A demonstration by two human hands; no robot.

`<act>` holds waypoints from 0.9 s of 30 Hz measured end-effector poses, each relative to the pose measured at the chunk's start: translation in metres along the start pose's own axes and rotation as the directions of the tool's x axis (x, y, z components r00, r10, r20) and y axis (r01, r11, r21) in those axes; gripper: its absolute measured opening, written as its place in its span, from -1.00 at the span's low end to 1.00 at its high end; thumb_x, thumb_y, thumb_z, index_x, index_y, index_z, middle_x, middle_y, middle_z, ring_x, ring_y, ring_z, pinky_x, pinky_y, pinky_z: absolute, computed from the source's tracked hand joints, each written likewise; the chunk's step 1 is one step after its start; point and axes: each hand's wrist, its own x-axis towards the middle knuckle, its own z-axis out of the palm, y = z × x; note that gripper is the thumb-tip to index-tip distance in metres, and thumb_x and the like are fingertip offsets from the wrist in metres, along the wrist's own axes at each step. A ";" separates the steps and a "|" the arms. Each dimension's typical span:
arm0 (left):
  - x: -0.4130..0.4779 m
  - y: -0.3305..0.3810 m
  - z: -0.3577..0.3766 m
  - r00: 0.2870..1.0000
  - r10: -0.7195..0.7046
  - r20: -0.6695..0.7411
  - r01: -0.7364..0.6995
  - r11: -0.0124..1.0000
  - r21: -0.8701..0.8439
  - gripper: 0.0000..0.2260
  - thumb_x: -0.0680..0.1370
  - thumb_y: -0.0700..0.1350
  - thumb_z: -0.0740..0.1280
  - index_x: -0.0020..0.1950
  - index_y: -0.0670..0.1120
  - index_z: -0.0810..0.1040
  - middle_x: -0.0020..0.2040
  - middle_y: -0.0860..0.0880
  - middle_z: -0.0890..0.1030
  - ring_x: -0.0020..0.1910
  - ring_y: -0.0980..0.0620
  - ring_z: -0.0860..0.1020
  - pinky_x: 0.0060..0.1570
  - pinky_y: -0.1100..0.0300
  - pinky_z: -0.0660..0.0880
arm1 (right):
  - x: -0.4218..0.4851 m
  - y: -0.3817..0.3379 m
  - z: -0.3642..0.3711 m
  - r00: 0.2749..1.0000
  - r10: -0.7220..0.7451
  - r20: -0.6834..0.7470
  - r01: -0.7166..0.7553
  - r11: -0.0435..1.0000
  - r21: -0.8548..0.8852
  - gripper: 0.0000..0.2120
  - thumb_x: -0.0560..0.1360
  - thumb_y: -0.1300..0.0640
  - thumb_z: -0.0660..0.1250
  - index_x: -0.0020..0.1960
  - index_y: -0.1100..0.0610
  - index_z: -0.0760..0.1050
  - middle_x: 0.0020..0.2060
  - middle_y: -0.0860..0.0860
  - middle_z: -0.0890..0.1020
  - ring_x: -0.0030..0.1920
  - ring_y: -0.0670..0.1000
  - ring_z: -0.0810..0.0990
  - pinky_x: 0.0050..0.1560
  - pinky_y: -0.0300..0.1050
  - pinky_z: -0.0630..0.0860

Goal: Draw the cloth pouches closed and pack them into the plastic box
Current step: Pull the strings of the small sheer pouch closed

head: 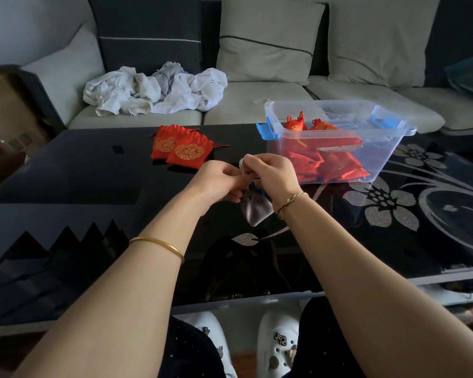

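View from a camera on my head, looking down over my forearms to a glossy black table (93,173) with silver flower patterns on its right side. My left hand (219,184) and right hand (271,175) meet above the middle of the table, knuckles nearly touching. The fingers of both are curled and pinch the gathered top of a grey pouch (257,211), whose body hangs down between my wrists. I cannot tell whether its mouth is fully drawn shut, because my fingers cover it. Beyond my left hand, two red pouches (190,152) with gold round emblems lie flat on the table, overlapping each other, their mouths open. To the right of my hands stands a clear plastic box (380,151) with blue latches (266,130) at both ends and no lid on it. Inside it lie several more red pouches (331,165), piled together. A gold bangle (159,245) circles my left forearm, and a thin bracelet (292,200) sits on my right wrist. Behind the table is a pale sofa (257,105) with a heap of white cloth (153,88) on its seat. At the bottom edge, below the table, my white shoes (279,342) show.
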 end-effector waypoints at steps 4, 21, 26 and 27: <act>-0.001 0.000 0.002 1.000 0.026 -0.007 -0.026 1.000 -0.007 -0.85 0.48 -0.14 0.42 -0.26 -0.15 0.58 -0.38 -0.05 0.55 -0.40 0.05 0.52 -0.32 0.21 0.49 | 0.006 0.007 0.002 0.996 0.090 0.014 -0.090 0.995 0.050 -0.70 0.54 0.15 0.23 -0.23 0.33 0.55 -0.36 0.11 0.52 -0.32 0.01 0.45 -0.21 -0.10 0.41; -0.006 0.006 0.000 0.990 -0.144 -0.006 0.128 0.897 -0.423 -0.93 0.55 -0.25 0.31 -0.11 -0.16 0.57 -0.29 -0.03 0.61 -0.39 0.16 0.57 -0.38 0.36 0.52 | 0.008 0.020 -0.002 0.993 0.086 0.079 -0.091 0.994 0.060 -0.72 0.50 0.10 0.33 -0.36 0.15 0.48 -0.44 0.01 0.57 -0.34 -0.03 0.50 -0.16 -0.09 0.48; -0.006 0.009 -0.006 0.984 -0.180 -0.008 0.151 0.850 -0.505 -0.85 0.52 -0.36 0.29 -0.16 -0.15 0.55 -0.33 -0.03 0.61 -0.38 0.14 0.58 -0.37 0.35 0.55 | 0.000 0.017 -0.009 0.969 0.096 0.228 -0.118 0.989 0.085 -0.85 0.49 0.09 0.36 -0.16 0.17 0.50 -0.32 0.02 0.56 -0.25 -0.04 0.52 -0.16 -0.14 0.44; -0.006 0.009 -0.006 0.985 -0.170 -0.003 0.146 0.853 -0.502 -0.84 0.52 -0.38 0.28 -0.16 -0.15 0.53 -0.31 -0.04 0.60 -0.37 0.14 0.57 -0.36 0.36 0.55 | 0.000 0.016 -0.010 0.960 0.094 0.263 -0.129 0.984 0.121 -0.89 0.48 0.15 0.37 -0.10 0.20 0.51 -0.28 0.03 0.57 -0.22 -0.03 0.54 -0.12 -0.13 0.46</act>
